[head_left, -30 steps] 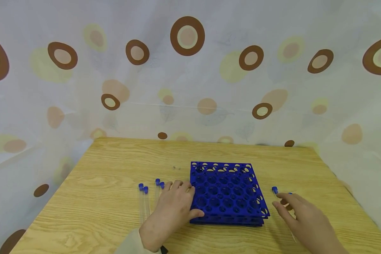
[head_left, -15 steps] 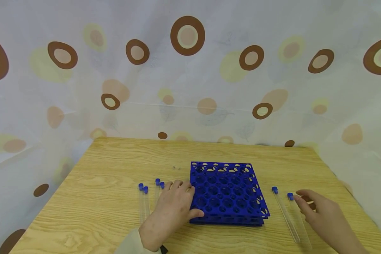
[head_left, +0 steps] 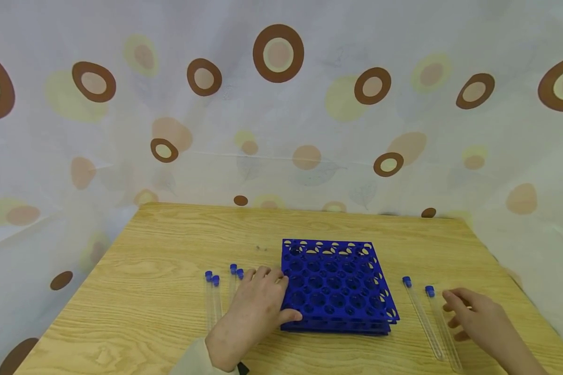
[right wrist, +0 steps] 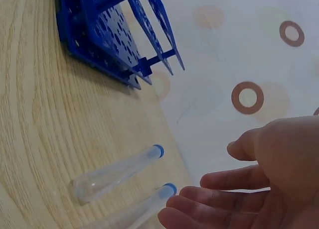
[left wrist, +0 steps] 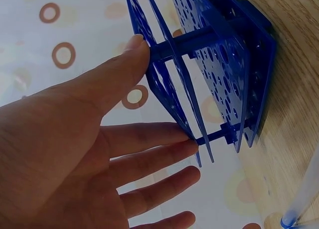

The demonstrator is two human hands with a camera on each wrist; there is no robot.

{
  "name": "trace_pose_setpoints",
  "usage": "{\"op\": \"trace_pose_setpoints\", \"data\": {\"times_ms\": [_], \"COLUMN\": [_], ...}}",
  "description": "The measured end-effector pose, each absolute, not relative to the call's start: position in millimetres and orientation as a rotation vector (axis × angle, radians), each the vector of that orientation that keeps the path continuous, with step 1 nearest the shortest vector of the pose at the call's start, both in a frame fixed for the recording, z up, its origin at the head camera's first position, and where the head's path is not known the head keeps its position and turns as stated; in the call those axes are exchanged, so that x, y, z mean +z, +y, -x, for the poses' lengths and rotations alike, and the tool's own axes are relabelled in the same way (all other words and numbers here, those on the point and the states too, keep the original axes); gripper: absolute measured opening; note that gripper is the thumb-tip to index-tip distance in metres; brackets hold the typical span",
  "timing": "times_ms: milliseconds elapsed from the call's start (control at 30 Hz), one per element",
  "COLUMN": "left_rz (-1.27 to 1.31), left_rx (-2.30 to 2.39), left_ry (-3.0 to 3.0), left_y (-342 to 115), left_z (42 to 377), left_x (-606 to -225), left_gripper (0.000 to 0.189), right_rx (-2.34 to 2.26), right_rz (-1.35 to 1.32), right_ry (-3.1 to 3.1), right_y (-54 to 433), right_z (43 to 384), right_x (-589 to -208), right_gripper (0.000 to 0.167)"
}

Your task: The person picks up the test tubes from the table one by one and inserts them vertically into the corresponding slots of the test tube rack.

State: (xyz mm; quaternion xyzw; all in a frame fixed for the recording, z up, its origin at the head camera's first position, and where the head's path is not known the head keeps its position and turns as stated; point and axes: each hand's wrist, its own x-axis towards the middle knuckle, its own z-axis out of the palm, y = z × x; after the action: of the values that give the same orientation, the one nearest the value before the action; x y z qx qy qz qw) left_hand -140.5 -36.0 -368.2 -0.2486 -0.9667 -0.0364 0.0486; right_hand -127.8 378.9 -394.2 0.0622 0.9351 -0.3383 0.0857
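Note:
A blue test tube rack [head_left: 330, 284] with rows of round holes stands on the wooden table. My left hand [head_left: 255, 312] rests on its left side. Thumb and first fingers touch the top plate's edge in the left wrist view, fairly straight. Two clear test tubes with blue caps lie right of the rack: an inner tube [head_left: 422, 319] and an outer tube [head_left: 443, 330]. Just right of the outer tube is my right hand [head_left: 480, 317], fingers loosely bent and nothing in them. In the right wrist view its fingertips [right wrist: 172, 216] hover near a blue cap [right wrist: 169, 189].
Several more blue-capped tubes [head_left: 211, 304] lie left of the rack, some partly hidden by my left hand and forearm. A patterned cloth [head_left: 277, 130] hangs behind the wooden table [head_left: 178, 229]. Small dark specks [head_left: 261, 248] lie behind the left tubes.
My right hand has moved right, from over the inner tube to beside the outer one, uncovering both tubes. The left hand and the rack stay in place.

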Motion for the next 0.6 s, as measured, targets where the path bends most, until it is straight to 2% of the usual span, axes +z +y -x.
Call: {"op": "trace_pose_setpoints", "data": {"times_ms": [233, 600], "left_rz": [0.754, 0.745], "left_rx": [-0.125, -0.119], "left_ry": [-2.952, -2.969], "left_y": [-37, -36], "left_z": [140, 141], "left_x": [-368, -368], "left_gripper": [0.070, 0.071], "right_rx": [-0.992, -0.677], "right_rz": [-0.264, -0.229], "right_ry": [2.717, 2.781], "right_y": [388, 386], "right_z": [134, 142], "right_x": [-405, -420], "right_gripper": [0.065, 0.056]}}
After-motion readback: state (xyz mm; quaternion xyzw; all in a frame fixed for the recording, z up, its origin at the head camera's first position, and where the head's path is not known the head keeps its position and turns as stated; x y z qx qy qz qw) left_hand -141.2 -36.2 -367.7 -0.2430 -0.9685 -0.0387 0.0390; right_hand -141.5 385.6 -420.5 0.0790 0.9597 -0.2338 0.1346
